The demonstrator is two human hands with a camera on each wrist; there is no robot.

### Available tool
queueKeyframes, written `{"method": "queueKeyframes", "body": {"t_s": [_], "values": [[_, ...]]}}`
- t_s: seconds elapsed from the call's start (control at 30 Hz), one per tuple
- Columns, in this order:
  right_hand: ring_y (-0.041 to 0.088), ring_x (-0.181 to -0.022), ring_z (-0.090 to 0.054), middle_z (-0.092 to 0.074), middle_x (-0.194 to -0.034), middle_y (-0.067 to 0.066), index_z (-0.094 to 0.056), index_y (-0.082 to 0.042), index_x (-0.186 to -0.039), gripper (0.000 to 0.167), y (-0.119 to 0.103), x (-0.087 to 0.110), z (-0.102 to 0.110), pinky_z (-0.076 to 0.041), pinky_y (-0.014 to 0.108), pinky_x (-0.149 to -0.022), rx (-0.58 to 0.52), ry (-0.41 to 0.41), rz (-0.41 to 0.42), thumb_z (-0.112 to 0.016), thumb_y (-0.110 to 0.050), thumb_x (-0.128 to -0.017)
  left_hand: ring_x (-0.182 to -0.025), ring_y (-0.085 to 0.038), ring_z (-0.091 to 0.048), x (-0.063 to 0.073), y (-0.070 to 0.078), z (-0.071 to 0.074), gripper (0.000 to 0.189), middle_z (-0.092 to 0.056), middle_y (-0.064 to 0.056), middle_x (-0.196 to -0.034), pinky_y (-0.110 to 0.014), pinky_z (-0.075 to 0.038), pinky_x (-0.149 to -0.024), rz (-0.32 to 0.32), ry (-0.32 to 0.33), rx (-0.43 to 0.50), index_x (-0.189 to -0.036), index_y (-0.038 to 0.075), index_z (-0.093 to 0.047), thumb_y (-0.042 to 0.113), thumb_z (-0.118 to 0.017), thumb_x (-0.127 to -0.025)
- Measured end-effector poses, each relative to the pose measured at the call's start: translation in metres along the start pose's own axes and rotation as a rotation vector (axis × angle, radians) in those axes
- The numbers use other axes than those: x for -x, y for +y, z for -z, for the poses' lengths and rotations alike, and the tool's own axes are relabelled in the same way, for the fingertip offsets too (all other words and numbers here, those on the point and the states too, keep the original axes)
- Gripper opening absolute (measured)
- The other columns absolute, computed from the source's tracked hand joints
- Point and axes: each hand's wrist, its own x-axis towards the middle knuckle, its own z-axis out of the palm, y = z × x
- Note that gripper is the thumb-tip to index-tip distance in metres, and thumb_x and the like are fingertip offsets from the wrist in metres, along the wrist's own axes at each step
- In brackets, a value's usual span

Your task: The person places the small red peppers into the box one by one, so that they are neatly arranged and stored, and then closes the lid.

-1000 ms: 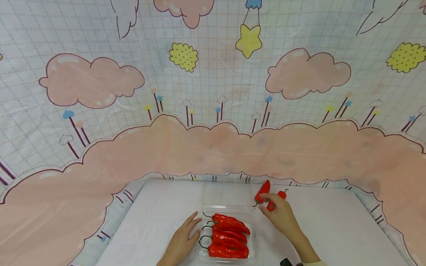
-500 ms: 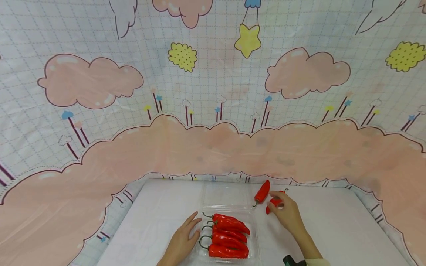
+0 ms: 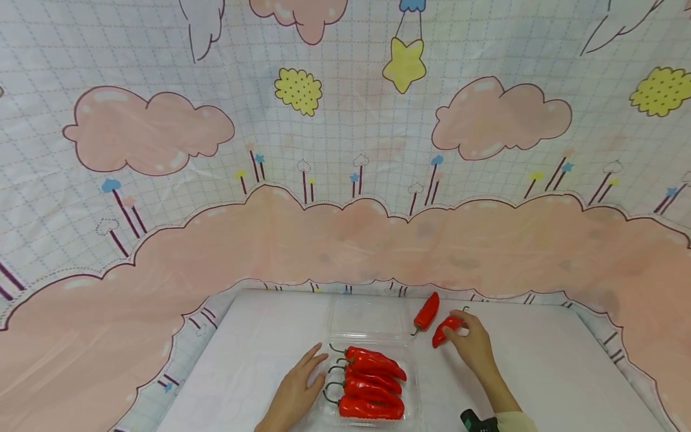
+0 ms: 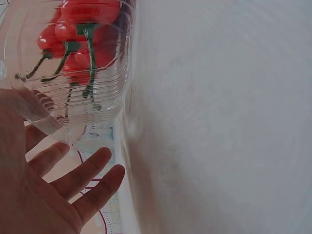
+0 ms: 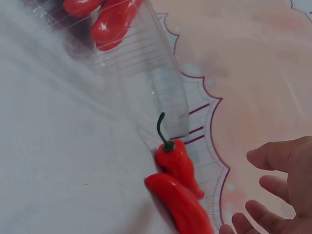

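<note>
Several red peppers (image 3: 372, 384) with green stems lie side by side in a clear plastic container (image 3: 414, 390). Beside the container's left edge is my left hand (image 3: 294, 390), its fingers spread and holding nothing; in the left wrist view the fingertips (image 4: 114, 174) show near its clear wall. My right hand (image 3: 474, 343) hovers over a loose red pepper (image 3: 442, 336), thumb and fingers apart around it. In the right wrist view that pepper (image 5: 183, 207) lies on the table, the hand (image 5: 287, 190) loosely spread. Another loose pepper (image 3: 427, 312) lies just left of it.
The container's clear lid (image 3: 369, 318) lies folded back behind it on the white table (image 3: 243, 342). A cloth (image 3: 345, 246) printed with clouds hangs beyond the table. A dark device (image 3: 477, 422) sits by my right wrist.
My right hand has moved right, from between the two loose peppers to over the right one, which has shifted slightly. My left hand and the peppers in the container stay put.
</note>
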Motion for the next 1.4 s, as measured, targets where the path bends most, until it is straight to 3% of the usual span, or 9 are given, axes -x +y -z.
{"method": "queueKeyframes", "body": {"t_s": [0.13,0.37,0.7,1.0,1.4], "values": [[0.046,-0.124,-0.048,-0.044,-0.143,0.027,-0.047,-0.001,-0.14,0.052,0.007,-0.003,-0.002,-0.055,0.052,-0.091,-0.026,-0.003,-0.053,-0.061,-0.018,-0.093,-0.124,-0.026,-0.06,0.0,0.0,0.0,0.036,-0.05,-0.002,-0.149,-0.048,-0.052,-0.098,-0.007,0.006,0.002,-0.129,0.016,-0.064,0.018,-0.063,-0.092],[0.046,-0.123,-0.047,-0.043,-0.143,0.031,-0.039,0.003,-0.144,0.061,0.018,-0.012,-0.007,-0.051,0.055,-0.096,-0.022,0.004,-0.103,-0.061,-0.019,-0.092,-0.125,-0.027,-0.06,-0.001,0.001,0.001,0.036,-0.051,-0.003,-0.149,-0.049,-0.051,-0.099,-0.001,-0.006,-0.001,-0.129,0.015,-0.064,0.018,-0.063,-0.093],[0.052,-0.127,-0.044,-0.039,-0.142,0.039,-0.033,0.006,-0.146,0.066,0.025,-0.024,-0.009,-0.044,0.063,-0.102,0.024,0.003,-0.129,-0.06,-0.02,-0.092,-0.126,-0.027,-0.059,-0.001,-0.001,0.0,0.036,-0.05,-0.004,-0.149,-0.05,-0.052,-0.098,-0.018,-0.013,0.009,-0.129,0.014,-0.063,0.018,-0.062,-0.093],[0.054,-0.131,-0.037,-0.033,-0.145,0.038,-0.021,0.006,-0.15,0.075,0.029,-0.037,-0.013,-0.04,0.062,-0.107,-0.036,-0.023,-0.242,-0.06,-0.024,-0.093,-0.126,-0.029,-0.059,-0.001,-0.001,0.001,0.036,-0.051,-0.004,-0.149,-0.051,-0.051,-0.098,-0.013,-0.021,0.01,-0.129,0.014,-0.063,0.019,-0.062,-0.093],[0.053,-0.133,-0.034,-0.032,-0.146,0.039,-0.017,0.01,-0.15,0.079,0.033,-0.046,-0.022,-0.033,0.061,-0.112,-0.046,-0.008,-0.322,-0.06,-0.023,-0.093,-0.126,-0.028,-0.059,-0.001,-0.001,0.001,0.036,-0.051,-0.003,-0.149,-0.051,-0.051,-0.099,0.003,-0.024,-0.002,-0.129,0.016,-0.063,0.021,-0.062,-0.093]]}}
